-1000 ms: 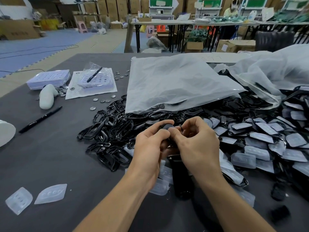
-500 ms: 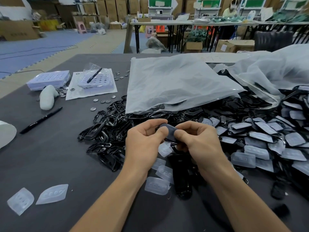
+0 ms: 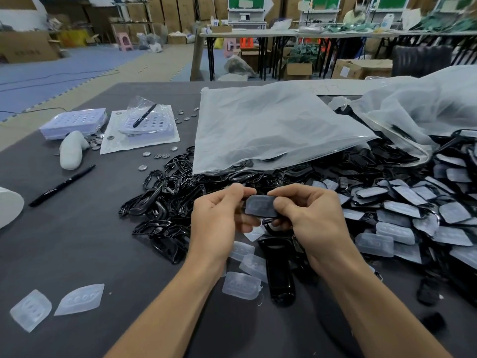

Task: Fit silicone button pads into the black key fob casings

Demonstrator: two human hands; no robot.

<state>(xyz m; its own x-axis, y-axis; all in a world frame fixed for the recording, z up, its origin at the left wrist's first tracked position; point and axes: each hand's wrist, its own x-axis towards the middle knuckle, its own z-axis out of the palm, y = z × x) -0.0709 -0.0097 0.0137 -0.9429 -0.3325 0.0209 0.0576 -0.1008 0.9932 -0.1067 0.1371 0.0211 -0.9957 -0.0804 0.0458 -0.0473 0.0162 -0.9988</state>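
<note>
Pinching a black casing (image 3: 265,215) between both hands, I hold it just above the table (image 3: 77,244), its long axis lying left to right and its face turned up toward me. A grey pad (image 3: 258,204) sits in that face, its row of button bumps running along the same axis. My left hand (image 3: 219,220) grips the left end with curled thumb and forefinger, and my right hand (image 3: 309,215) grips the right end the same way, the other fingers curled underneath. Below my hands lie loose clear pads (image 3: 241,285) and a long black shell (image 3: 280,272), with two more pads (image 3: 80,299) off at the near left. A heap of empty black frames (image 3: 167,192) spreads to the left, and a pile of fitted casings (image 3: 402,210) spreads to the right, both partly under a clear plastic bag (image 3: 271,130). The dark grey surface also carries a black pen (image 3: 62,186), small round metal discs (image 3: 157,155) and white trays (image 3: 74,122). Behind is a warehouse room with blue floor mats (image 3: 64,71), folding tables (image 3: 258,34) and stacked cardboard boxes (image 3: 178,11). A label on one box (image 3: 344,71) is too small to read.
</note>
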